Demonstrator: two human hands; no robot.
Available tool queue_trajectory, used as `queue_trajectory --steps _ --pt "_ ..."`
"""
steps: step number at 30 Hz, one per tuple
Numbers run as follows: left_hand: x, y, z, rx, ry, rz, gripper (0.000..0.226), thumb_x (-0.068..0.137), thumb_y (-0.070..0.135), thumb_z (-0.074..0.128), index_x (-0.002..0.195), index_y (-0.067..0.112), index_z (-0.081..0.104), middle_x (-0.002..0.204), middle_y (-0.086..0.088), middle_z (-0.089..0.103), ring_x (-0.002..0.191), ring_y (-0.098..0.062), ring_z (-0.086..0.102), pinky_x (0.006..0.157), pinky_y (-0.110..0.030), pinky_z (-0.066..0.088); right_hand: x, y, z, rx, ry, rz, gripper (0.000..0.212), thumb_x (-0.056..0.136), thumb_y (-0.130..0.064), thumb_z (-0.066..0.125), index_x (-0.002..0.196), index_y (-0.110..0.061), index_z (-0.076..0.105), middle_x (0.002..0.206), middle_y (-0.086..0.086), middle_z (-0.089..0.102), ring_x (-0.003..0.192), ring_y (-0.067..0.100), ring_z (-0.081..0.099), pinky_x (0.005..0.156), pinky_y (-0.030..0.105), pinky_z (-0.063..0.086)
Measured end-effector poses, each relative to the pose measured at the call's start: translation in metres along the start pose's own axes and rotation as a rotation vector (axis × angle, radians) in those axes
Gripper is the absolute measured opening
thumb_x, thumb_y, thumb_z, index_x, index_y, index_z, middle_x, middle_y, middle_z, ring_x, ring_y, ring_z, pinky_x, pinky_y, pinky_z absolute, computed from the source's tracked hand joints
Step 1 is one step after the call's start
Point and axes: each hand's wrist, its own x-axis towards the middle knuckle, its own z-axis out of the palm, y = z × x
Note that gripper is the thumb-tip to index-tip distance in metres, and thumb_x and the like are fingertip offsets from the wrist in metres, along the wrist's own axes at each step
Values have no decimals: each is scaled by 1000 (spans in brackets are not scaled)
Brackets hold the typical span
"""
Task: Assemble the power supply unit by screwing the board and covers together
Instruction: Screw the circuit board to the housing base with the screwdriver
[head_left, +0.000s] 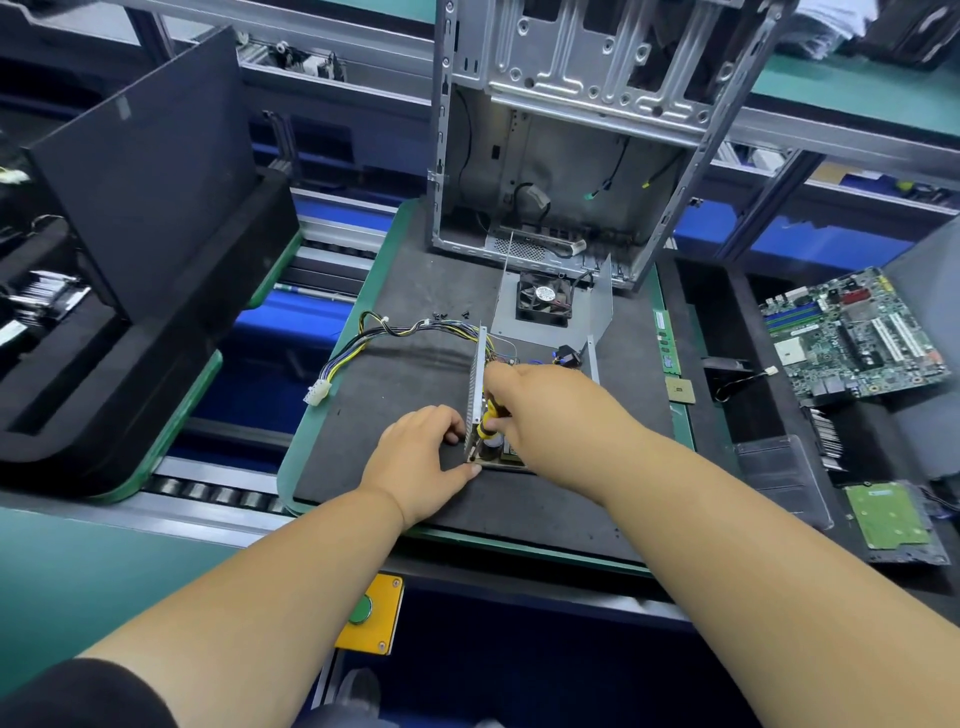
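I see the mat (415, 374) lying on the tray (291, 467) in front of me. The power supply base (477, 384) stands at the mat's middle, its cable bundle (384, 338) trailing off to the left. Behind it the cover plate (550, 306) lies flat with the fan (545, 299) on it, and loose screws (447, 315) sit to its left. The computer case (561, 140) stands at the far edge. A motherboard (852, 332) lies well off to the right
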Motion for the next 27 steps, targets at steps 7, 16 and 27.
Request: queue_trajectory --steps 7,16,27 --pt "-2 2 -8 -55 -75 -31 42 71 39 79 101 37 50 95 18 53 86 -3 46 80 -23 39 1 -1 4 111 75 77 20 96 -22 55 88 -15 38 67 -6 40 71 28 51 56 33 36" --pt "-6 20 -36 -482 -2 -321 32 87 -2 59 100 27 61 101 -2 62 75 5 53 72 -3 41 -39 39 -20 548 268 288 17 91 -35 61 87 -23 50 75 -3 61 70 21 56 60 37 46" --pt "37 75 -42 -206 -10 -471 25 87 38 67 110 35 56 91 10 65 86 -11 62 67 -28 41 -64 109 -18 1809 314 728 11 92 -9 52 90 -7 63 68 6 72 51 10 61 53 21 45"
